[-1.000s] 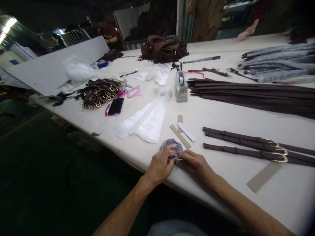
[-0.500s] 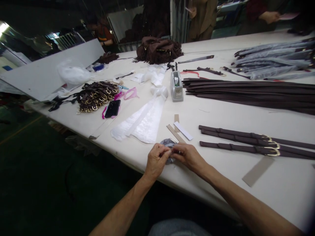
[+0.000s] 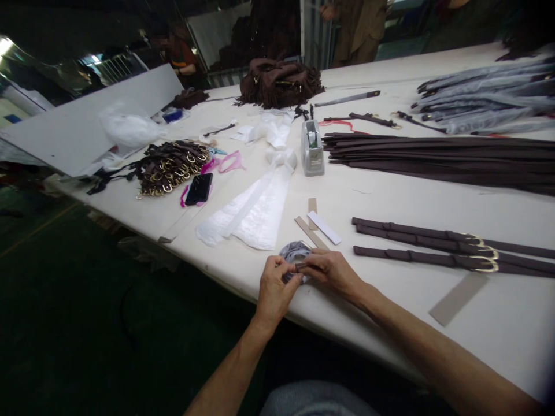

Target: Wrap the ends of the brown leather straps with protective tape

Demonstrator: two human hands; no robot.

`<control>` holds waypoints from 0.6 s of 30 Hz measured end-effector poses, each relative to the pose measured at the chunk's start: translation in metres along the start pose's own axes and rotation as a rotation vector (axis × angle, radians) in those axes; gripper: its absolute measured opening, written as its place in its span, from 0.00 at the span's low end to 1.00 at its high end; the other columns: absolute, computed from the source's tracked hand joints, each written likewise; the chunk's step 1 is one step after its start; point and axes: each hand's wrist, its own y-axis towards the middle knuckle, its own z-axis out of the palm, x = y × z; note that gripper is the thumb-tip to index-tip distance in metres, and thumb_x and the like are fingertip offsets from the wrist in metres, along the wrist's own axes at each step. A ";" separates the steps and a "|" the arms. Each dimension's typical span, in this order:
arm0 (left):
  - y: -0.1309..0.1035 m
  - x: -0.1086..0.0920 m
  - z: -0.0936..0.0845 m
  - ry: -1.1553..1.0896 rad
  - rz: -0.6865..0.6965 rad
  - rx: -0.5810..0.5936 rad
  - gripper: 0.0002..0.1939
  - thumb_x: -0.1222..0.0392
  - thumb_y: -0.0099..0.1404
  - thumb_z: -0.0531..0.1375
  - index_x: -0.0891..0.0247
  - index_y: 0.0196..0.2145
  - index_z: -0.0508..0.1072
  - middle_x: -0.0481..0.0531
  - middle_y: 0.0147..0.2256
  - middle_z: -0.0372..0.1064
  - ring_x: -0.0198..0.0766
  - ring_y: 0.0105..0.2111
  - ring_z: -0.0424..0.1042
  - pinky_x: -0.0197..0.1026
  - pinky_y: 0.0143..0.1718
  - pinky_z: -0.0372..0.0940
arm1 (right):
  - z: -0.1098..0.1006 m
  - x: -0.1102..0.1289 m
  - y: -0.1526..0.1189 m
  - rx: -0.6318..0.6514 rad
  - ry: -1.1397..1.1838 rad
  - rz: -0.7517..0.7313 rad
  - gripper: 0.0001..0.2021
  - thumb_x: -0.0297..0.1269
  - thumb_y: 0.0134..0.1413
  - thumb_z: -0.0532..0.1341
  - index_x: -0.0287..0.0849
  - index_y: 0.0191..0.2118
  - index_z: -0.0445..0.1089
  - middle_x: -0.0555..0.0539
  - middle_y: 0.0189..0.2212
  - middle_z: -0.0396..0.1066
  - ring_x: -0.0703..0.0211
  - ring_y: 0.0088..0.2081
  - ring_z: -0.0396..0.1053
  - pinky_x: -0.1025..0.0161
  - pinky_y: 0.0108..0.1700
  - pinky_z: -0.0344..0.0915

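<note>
Close to the table's front edge lies a coiled strap (image 3: 293,249) in grey, shiny plastic wrap. My left hand (image 3: 276,289) is closed on the near side of the coil, thumb and fingers pinching it. From the right, my right hand (image 3: 333,273) pinches a dark end of the same strap, its fingertips almost touching the left ones. The hands hide part of the coil. Just beyond it lie narrow beige card strips (image 3: 313,232) and a white strip (image 3: 324,227). Dark brown straps with gold buckles (image 3: 425,242) are laid out to the right.
A tape dispenser (image 3: 313,149) stands mid-table beside long brown straps (image 3: 433,159). White wrapping sheet (image 3: 255,214), a phone (image 3: 199,189) and a heap of buckled straps (image 3: 171,167) are to the left. Plastic-wrapped straps (image 3: 485,95) lie back right. A person (image 3: 358,32) stands behind the table.
My fingertips have parted slightly, and the strap's dark end now shows between them. More of the coil is visible. At the back, the people's hands have shifted.
</note>
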 end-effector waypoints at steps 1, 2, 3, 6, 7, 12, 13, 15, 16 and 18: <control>0.001 -0.001 0.001 0.000 -0.006 0.001 0.02 0.64 0.56 0.60 0.63 0.29 0.72 0.51 0.35 0.59 0.37 0.37 0.65 0.40 0.40 0.63 | -0.001 -0.001 0.000 0.001 0.012 -0.001 0.10 0.34 0.56 0.57 0.39 0.27 0.70 0.50 0.23 0.64 0.66 0.26 0.62 0.70 0.28 0.55; 0.001 -0.002 0.002 0.001 -0.009 -0.009 0.01 0.65 0.55 0.60 0.63 0.28 0.72 0.51 0.35 0.59 0.37 0.37 0.65 0.40 0.40 0.63 | -0.003 -0.001 0.001 0.010 0.038 -0.008 0.10 0.35 0.57 0.56 0.39 0.27 0.70 0.50 0.23 0.64 0.66 0.25 0.62 0.70 0.28 0.55; 0.002 -0.003 0.004 0.001 -0.012 -0.027 0.01 0.67 0.55 0.60 0.64 0.27 0.71 0.51 0.34 0.59 0.37 0.36 0.65 0.40 0.40 0.63 | -0.006 -0.002 0.001 0.029 0.079 -0.020 0.10 0.35 0.57 0.56 0.39 0.28 0.70 0.50 0.24 0.64 0.66 0.25 0.63 0.70 0.28 0.56; -0.001 -0.003 0.011 0.005 -0.008 -0.103 0.04 0.70 0.53 0.58 0.64 0.27 0.71 0.51 0.34 0.59 0.37 0.37 0.65 0.41 0.40 0.63 | -0.013 -0.006 0.004 0.112 0.179 -0.088 0.07 0.31 0.56 0.56 0.39 0.33 0.71 0.50 0.27 0.65 0.67 0.26 0.64 0.71 0.29 0.58; -0.003 -0.002 0.012 0.009 0.000 -0.128 0.05 0.70 0.53 0.58 0.64 0.28 0.71 0.51 0.34 0.59 0.38 0.38 0.65 0.41 0.41 0.63 | -0.014 -0.007 0.004 0.123 0.174 -0.107 0.06 0.30 0.55 0.56 0.39 0.33 0.70 0.49 0.27 0.65 0.66 0.27 0.64 0.71 0.29 0.58; -0.012 0.001 0.015 -0.006 0.087 -0.153 0.03 0.65 0.57 0.59 0.63 0.32 0.70 0.53 0.39 0.62 0.40 0.43 0.64 0.43 0.45 0.62 | -0.011 -0.007 0.004 0.073 0.068 -0.154 0.06 0.29 0.54 0.56 0.39 0.31 0.69 0.48 0.27 0.63 0.64 0.27 0.62 0.69 0.29 0.58; -0.013 0.001 0.015 -0.001 0.098 -0.153 0.04 0.65 0.57 0.59 0.63 0.32 0.70 0.53 0.39 0.63 0.40 0.42 0.64 0.44 0.45 0.61 | -0.009 -0.007 0.002 0.062 0.055 -0.163 0.06 0.29 0.55 0.55 0.39 0.31 0.69 0.48 0.27 0.63 0.64 0.26 0.62 0.68 0.29 0.58; -0.013 0.000 0.015 0.028 0.111 -0.154 0.04 0.67 0.56 0.60 0.62 0.32 0.69 0.51 0.37 0.66 0.40 0.40 0.64 0.44 0.43 0.61 | -0.005 -0.007 -0.002 0.031 0.042 -0.180 0.07 0.29 0.56 0.53 0.38 0.32 0.69 0.47 0.27 0.63 0.64 0.27 0.62 0.68 0.29 0.59; -0.012 -0.001 0.015 0.041 0.113 -0.152 0.04 0.68 0.56 0.59 0.61 0.31 0.69 0.50 0.35 0.67 0.40 0.38 0.64 0.44 0.42 0.61 | -0.004 -0.008 -0.005 0.018 0.047 -0.185 0.08 0.29 0.56 0.53 0.38 0.33 0.69 0.47 0.28 0.64 0.63 0.28 0.63 0.68 0.30 0.60; -0.012 -0.002 0.016 0.060 0.116 -0.146 0.05 0.69 0.57 0.58 0.61 0.30 0.69 0.49 0.32 0.69 0.39 0.35 0.64 0.43 0.40 0.60 | -0.001 -0.010 -0.010 -0.008 0.071 -0.194 0.09 0.30 0.57 0.52 0.39 0.35 0.70 0.45 0.30 0.66 0.61 0.31 0.66 0.67 0.32 0.62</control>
